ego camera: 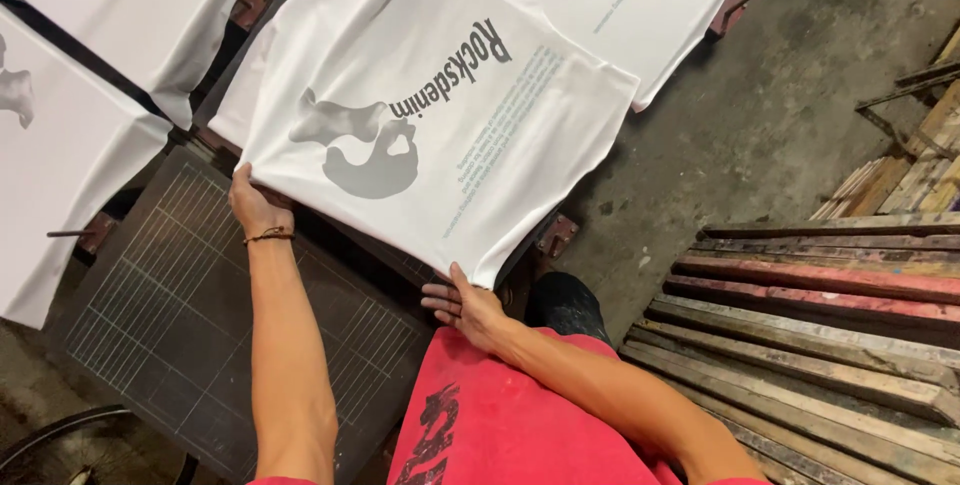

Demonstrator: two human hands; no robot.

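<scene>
While the wearer's red printed shirt (500,425) fills the bottom edge, both bare arms reach up to one white T-shirt (430,115) stretched flat over a board, landmark for everything here; right hand (468,310) sits at the tee's nearest corner, fingers spread flat and curled under the hem, pinching fabric there; left hand (258,207), thin cord bracelet on the wrist, clamps the tee's left lower corner, thumb side tucked under cloth, so both hands are closed on fabric, not open; grip at two corners looks meant to keep the cloth taut and square, judging by how smooth it lies; tee is soft matte knit, grey animal-shape print plus lines of grey text on it; just below-left of the tee a dark square pallet board (200,345) with a pale scratched grid, hard flat surface, bare; below-right of the tee rough grey concrete floor (780,125), stained; further right a stack of long wooden slats (830,335), worn, paint-smeared red and dark; left of the tee and beyond it more white printed shirts (70,165) on boards, small rusty metal brackets (556,237) poking out at board ends
</scene>
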